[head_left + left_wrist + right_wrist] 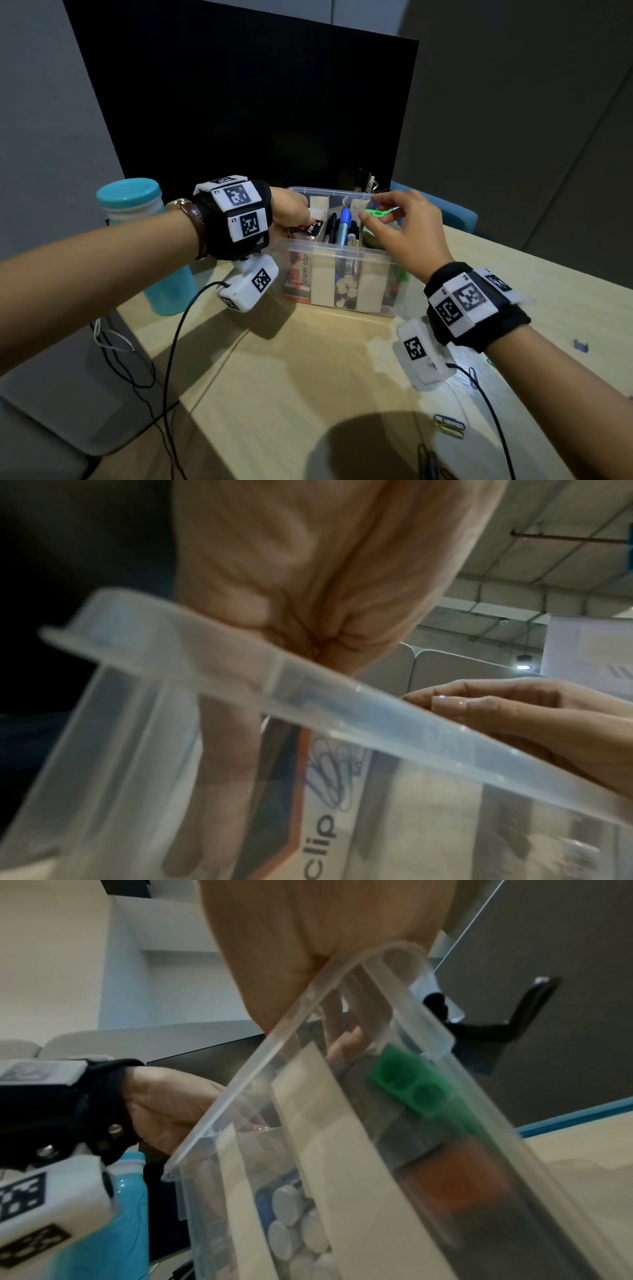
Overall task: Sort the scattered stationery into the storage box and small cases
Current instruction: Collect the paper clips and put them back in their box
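Observation:
A clear storage box (329, 245) with card dividers stands on the table; pens (342, 226) fill its middle slot. My left hand (298, 216) reaches into the left slot and grips the top of a paper clip box (313, 229). Through the wall (137, 750) in the left wrist view, its fingers (219, 777) run down beside that box (318, 791). My right hand (375, 210) hovers over the right slot and pinches a small green plastic piece (376, 213). The right wrist view shows the green piece (407, 1085) through the box wall.
A teal bottle (137, 212) stands left of the box. A black panel (257, 102) rises behind it. Loose paper clips (448, 425) and a small metal clip (580, 346) lie at the right front. Cables (171, 359) hang off the left edge.

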